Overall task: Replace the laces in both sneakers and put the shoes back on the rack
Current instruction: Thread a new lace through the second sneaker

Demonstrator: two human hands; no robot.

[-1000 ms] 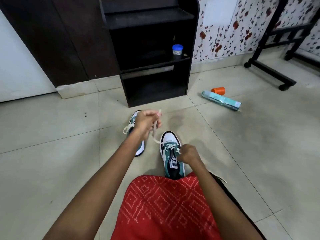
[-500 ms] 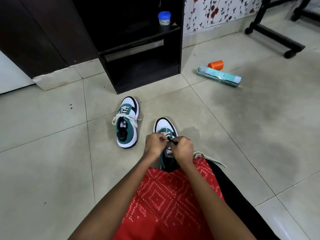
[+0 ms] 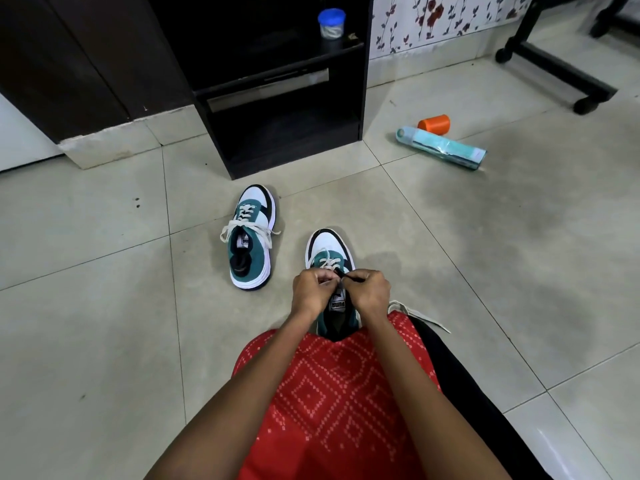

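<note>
Two teal, white and black sneakers stand on the tiled floor. The left sneaker point(image 3: 250, 238) stands apart, its cream lace tied in a loose bow. The right sneaker point(image 3: 329, 255) is right in front of my knees. My left hand point(image 3: 314, 289) and my right hand point(image 3: 367, 289) meet over its tongue, both pinching its cream lace point(image 3: 328, 264) at the upper eyelets. A loose lace end point(image 3: 417, 315) trails out on the floor to the right of the shoe. The dark shoe rack point(image 3: 287, 84) stands against the wall beyond the sneakers.
A small jar with a blue lid point(image 3: 331, 23) sits on the rack's shelf. An orange spool point(image 3: 434, 124) and a teal wrapped roll point(image 3: 441, 148) lie on the floor at the right. A black wheeled stand point(image 3: 554, 69) is at the far right. My red-patterned lap fills the foreground.
My left hand came down from holding the lace up high and joined my right hand over the sneaker's tongue. The view tilted down toward the floor.
</note>
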